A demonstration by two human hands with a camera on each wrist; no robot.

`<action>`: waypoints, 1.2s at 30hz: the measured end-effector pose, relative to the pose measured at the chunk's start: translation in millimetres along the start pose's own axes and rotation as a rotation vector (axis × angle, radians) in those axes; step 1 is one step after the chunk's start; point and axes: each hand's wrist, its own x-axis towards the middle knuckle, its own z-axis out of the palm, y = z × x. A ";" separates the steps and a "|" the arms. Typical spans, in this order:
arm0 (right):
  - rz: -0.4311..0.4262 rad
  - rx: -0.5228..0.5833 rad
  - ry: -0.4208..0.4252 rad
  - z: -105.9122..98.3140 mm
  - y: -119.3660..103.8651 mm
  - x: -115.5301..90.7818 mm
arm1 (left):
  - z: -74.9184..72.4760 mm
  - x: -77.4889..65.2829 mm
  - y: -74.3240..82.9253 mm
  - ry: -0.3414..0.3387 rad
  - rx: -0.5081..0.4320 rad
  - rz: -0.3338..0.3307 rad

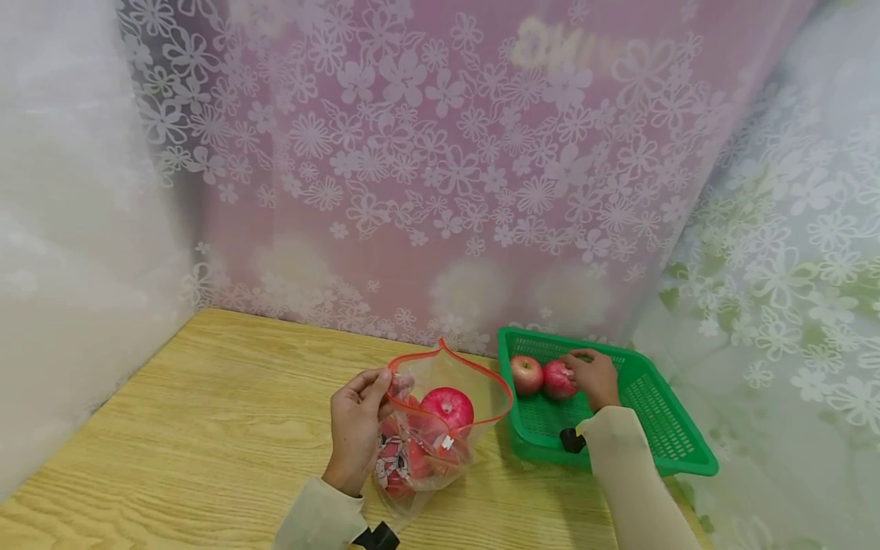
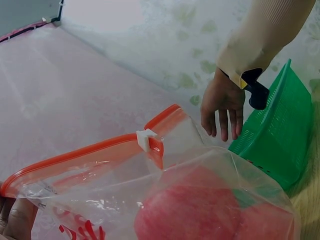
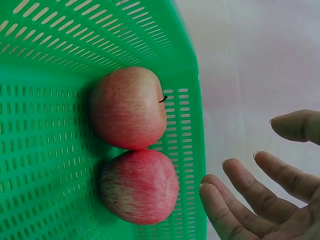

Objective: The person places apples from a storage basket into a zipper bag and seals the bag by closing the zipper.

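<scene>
A clear plastic zip bag (image 1: 440, 473) with an orange-red zip edge and a white slider (image 2: 146, 139) stands on the table, its mouth spread wide. Inside are several red apples (image 1: 447, 409), seen through the film. My left hand (image 1: 357, 420) pinches the bag's rim on its left side between thumb and fingers. Two apples lie side by side in the green basket: a paler one (image 3: 128, 107) with its stem showing and a redder one (image 3: 142, 186). Over the redder apple, my right hand (image 1: 593, 376) hovers with fingers spread and nothing held; it overlaps that apple in the head view.
The green perforated basket (image 1: 687, 451) stands right of the bag, near the table's right side. Wood-grain table (image 1: 206, 428) extends to the left. Flower-patterned curtains (image 1: 440, 191) hang behind and on the right, close behind the basket.
</scene>
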 end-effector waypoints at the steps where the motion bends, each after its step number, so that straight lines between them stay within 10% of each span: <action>1: 0.008 0.002 -0.002 0.1 1.4 0.6 | 0.0 0.1 -0.1 0.001 0.001 0.000; 36: 0.224 0.146 0.010 0.3 28.8 23.9 | -1.5 2.7 0.0 0.000 0.008 0.013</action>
